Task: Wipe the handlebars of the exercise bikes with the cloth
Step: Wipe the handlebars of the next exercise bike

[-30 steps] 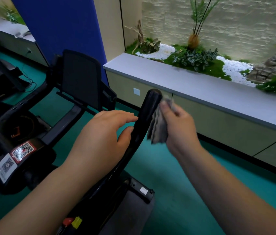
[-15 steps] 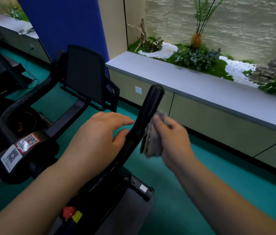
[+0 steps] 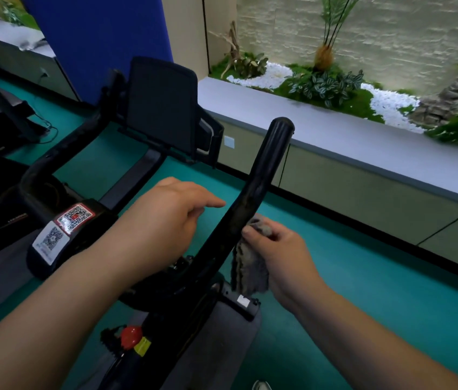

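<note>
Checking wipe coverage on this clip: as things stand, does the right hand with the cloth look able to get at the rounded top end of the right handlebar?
Probably yes. The right hand presses the cloth against the right handlebar partway up, and the bar above it to its rounded tip looks bare. The left hand hovers on the bar's other side, lower down.

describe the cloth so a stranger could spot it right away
Start at the black handlebar rising up the middle. Low on its right side the right hand pinches a grey cloth against it. It is the only soft, crumpled thing among hard black parts.
</note>
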